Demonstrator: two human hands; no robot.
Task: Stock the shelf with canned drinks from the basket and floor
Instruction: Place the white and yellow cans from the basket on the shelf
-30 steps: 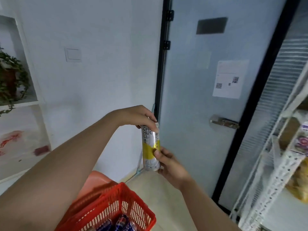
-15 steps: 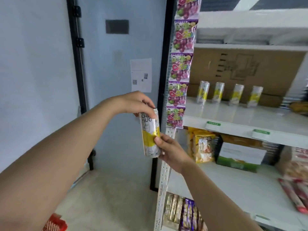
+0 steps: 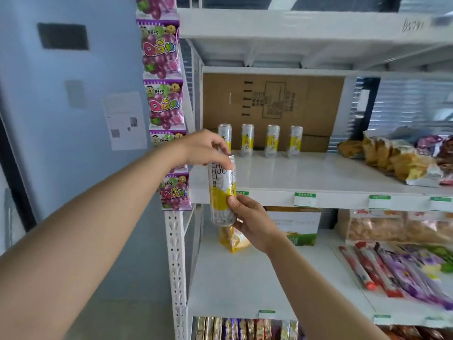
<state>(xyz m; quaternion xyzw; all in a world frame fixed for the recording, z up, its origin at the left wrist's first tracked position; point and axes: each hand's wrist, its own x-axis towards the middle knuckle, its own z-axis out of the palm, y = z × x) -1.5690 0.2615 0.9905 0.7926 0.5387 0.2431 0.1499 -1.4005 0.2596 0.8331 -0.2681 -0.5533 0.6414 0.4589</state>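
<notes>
- Bright, even, cool light; shadows are soft.
- Faint sheen on the white shelf board [image 3: 318, 173].
- Edges bend and blur; snack packets [image 3: 402, 165] at right look smeared.

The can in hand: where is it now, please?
Head view, left of centre: the can is upright, left hand gripping its top, right hand its lower half, in front of the shelf.

white-and-yellow can [image 3: 221, 190], white shelf [image 3: 318, 179]

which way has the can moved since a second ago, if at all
Yes, rightward: the can was left of the paper notice on the door, and is now right of it, in front of the shelf edge.
</notes>
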